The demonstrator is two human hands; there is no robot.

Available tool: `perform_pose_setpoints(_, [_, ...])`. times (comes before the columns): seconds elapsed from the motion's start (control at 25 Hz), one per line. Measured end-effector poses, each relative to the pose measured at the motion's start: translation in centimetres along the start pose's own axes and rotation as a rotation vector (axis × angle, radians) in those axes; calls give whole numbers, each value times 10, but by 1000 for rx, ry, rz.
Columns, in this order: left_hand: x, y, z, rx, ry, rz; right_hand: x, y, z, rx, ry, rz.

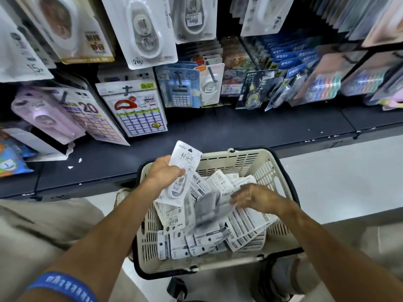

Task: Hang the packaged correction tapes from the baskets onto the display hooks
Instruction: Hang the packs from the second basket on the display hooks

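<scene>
I note the left hand (162, 174) gripping one packaged correction tape (182, 173) above the basket's (277, 171) far rim. The right hand (257, 199), fingers loosely spread, rests on blurred packs (209, 216) inside; dark shelf ledge (218, 131) lies beyond.

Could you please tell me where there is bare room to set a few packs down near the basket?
The dark shelf ledge between the hanging packs and the basket lies bare. The pale floor right of the basket too. The basket itself is crowded with packs.

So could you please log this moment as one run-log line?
left hand: holds correction tape pack | right hand: in basket, on packs | hanging: pending
</scene>
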State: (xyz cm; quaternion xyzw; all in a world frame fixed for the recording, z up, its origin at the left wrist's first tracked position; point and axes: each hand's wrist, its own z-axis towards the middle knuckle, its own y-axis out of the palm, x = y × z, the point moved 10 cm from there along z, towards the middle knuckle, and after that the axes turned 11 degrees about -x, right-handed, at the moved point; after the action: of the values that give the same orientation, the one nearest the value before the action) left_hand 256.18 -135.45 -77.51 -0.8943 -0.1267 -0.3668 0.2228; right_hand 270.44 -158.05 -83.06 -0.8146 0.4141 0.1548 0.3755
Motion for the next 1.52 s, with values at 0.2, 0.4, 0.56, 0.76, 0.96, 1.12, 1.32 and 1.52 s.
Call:
perform_pose_setpoints(0.2, [-1, -8, -2, 41, -17, -45, -28, -61, -19, 373, -211, 899])
perform_pose_setpoints(0.4, [25, 45, -10, -392, 116, -600, -72, -46, 9, 411, -202, 1055])
perform_pose_setpoints(0.56, [23, 27, -4, -183, 160, -405, -72, -31, 23, 353, -206, 1077])
perform_pose_setpoints(0.76, [-1, -10, 3, 42, 80, -298, -22, 67, 33, -122, 36, -505])
perform_pose_setpoints(0.96, [-4, -13, 5, 68, 67, -147, -47, 61, 49, 20, -156, -533])
perform_pose_setpoints(1.12, [-1, -26, 5, 174, 61, 19, -49, -2, 30, 339, -125, 92])
perform_pose_setpoints(1.32, [-3, 9, 9, -90, 39, -306, -46, -65, 11, 482, -212, 938])
perform_pose_setpoints(1.52, [9, 33, 2, -255, 109, -263, -78, -26, 29, 355, -255, 1127])
